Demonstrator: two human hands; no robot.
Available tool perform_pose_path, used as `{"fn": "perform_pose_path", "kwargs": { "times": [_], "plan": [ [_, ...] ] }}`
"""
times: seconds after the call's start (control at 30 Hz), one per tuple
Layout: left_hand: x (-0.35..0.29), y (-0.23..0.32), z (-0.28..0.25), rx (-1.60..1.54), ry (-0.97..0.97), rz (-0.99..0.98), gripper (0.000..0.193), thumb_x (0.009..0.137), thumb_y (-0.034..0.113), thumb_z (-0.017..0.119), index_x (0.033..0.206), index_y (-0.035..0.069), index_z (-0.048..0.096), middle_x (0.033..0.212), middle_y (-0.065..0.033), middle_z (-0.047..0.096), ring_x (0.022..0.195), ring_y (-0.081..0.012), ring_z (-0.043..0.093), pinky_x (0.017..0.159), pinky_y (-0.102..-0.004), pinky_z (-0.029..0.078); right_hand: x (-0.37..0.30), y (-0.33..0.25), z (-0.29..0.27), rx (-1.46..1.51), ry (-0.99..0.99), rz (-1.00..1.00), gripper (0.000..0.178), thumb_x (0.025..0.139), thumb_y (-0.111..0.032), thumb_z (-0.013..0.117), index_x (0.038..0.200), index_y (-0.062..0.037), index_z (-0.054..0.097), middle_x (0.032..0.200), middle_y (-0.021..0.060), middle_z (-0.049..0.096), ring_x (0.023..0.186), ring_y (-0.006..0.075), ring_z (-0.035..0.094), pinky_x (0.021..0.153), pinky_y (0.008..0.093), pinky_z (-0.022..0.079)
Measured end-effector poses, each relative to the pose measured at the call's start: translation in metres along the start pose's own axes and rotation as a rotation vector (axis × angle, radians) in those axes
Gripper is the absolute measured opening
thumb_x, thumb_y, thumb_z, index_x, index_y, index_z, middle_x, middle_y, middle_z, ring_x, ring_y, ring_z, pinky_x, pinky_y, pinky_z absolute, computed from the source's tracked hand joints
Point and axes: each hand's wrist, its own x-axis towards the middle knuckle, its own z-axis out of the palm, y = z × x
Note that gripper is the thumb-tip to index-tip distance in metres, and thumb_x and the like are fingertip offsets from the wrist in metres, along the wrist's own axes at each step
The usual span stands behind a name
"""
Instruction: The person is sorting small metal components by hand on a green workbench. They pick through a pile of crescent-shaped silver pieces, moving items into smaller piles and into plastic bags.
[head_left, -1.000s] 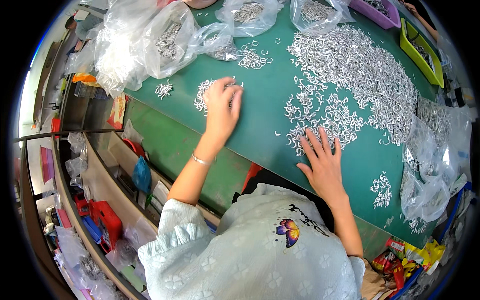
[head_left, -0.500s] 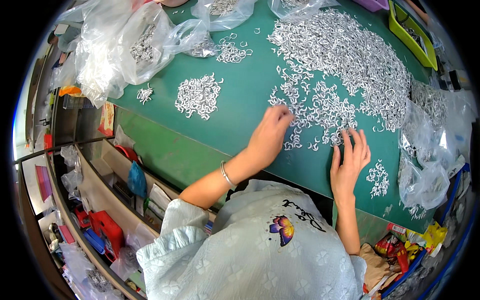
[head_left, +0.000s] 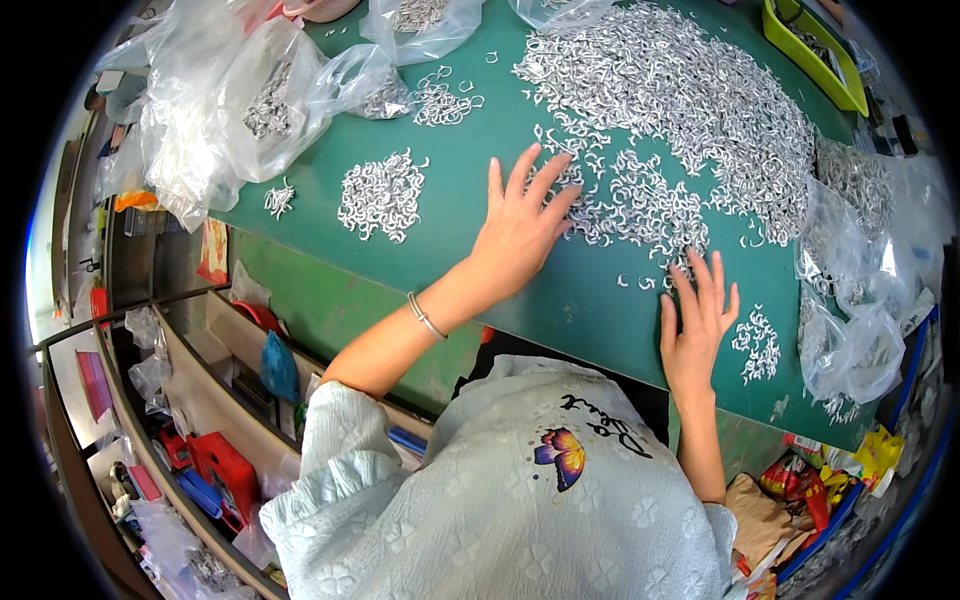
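My left hand [head_left: 519, 222] lies with fingers spread at the left edge of a loose patch of small curved silver metal pieces [head_left: 655, 205]. At the near edge of that patch, my right hand [head_left: 697, 325] has its fingers stretched out, fingertips by the pieces. Neither hand visibly holds anything. Beyond the patch rises a large heap of the same pieces [head_left: 680, 90]. A small cluster of them [head_left: 757, 345] sits right of my right hand. Farther left lies a medium pile [head_left: 382, 197], with a tiny pile [head_left: 280, 198] beside it.
The green table [head_left: 450, 190] also carries ring-shaped pieces [head_left: 445, 100]. Clear plastic bags [head_left: 190, 110] with metal parts crowd the far left, and more bags [head_left: 855, 350] line the right edge. A yellow-green tray [head_left: 820, 60] stands far right. Open shelving [head_left: 215, 370] lies below left.
My left hand has gone from bunched fingers to spread ones and shifted slightly left and away. Pieces near it have been swept up closer to the patch. My right hand has barely moved.
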Motion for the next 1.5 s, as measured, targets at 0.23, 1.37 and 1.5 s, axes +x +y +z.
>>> {"fn": "perform_pose_path", "kwargs": {
  "times": [0.23,1.37,1.5],
  "plan": [
    [-0.03,0.052,0.003,-0.229,-0.104,0.085,0.039,0.082,0.006,0.069,0.12,0.004,0.061,0.148,-0.0135,0.041,0.14,-0.0358,0.033,0.109,-0.0655,0.024,-0.011,-0.009,-0.002,-0.046,-0.159,-0.031,0.053,0.084,-0.019,0.068,0.133,-0.0066,0.054,0.15,0.0038,0.041,0.145,0.0332,0.026,0.11,0.0654,0.013],
    [-0.033,0.093,0.022,-0.42,-0.07,0.021,0.041,0.08,0.008,0.072,0.119,0.001,0.062,0.137,-0.0185,0.048,0.126,-0.041,0.045,0.106,-0.0505,0.038,-0.032,-0.018,-0.024,0.035,-0.273,0.019,0.06,0.084,-0.02,0.066,0.138,-0.0018,0.048,0.151,0.0081,0.039,0.145,0.0338,0.026,0.111,0.0657,0.009],
    [-0.031,0.084,0.017,-0.359,-0.013,0.003,0.042,0.081,0.004,0.068,0.122,0.001,0.06,0.141,-0.0171,0.046,0.131,-0.0392,0.043,0.108,-0.0506,0.036,-0.046,-0.008,-0.02,0.132,-0.23,-0.014,0.056,0.084,-0.021,0.067,0.134,-0.0011,0.052,0.15,0.0078,0.041,0.145,0.0325,0.027,0.11,0.0667,0.01]
  ]
}}
